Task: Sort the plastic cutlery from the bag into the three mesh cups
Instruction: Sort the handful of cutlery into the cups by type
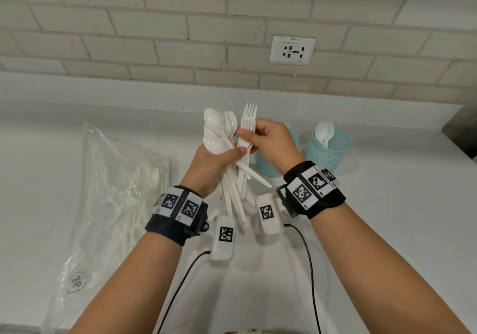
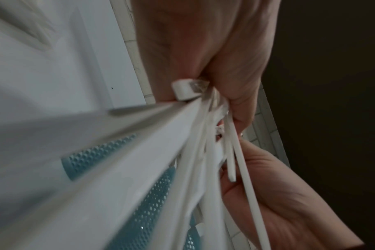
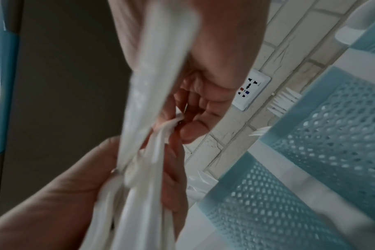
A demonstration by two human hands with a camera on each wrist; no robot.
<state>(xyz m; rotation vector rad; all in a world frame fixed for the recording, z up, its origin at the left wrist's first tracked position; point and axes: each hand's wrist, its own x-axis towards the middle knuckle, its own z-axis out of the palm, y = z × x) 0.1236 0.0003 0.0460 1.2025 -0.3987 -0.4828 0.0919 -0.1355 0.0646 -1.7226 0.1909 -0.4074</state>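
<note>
Now, scanning from the left of the head view, we see the clear plastic bag (image 1: 111, 191) lying flat on the white counter (image 1: 387, 217), more white cutlery faintly visible inside it. Just left of centre, our left hand (image 1: 209, 166) is curled around a mixed bundle of cutlery (image 1: 227, 153), spoon bowls fanning upward and handles hanging down toward the wrists. Touching it on the right, our right hand (image 1: 273, 145) pinches a stack of forks (image 1: 248, 124) between thumb and fingers; the long axis of the forks runs nearly upright, tines toward the top of the frame. They sit at the right edge of the bundle, so we judge the right hand should draw them up and rightward. Directly behind that hand stands a teal mesh cup (image 1: 291, 137) with fork tines showing above it, the nearest target. Farther right, a second mesh cup (image 1: 329, 150) holds spoons. We cannot see a third cup.
</note>
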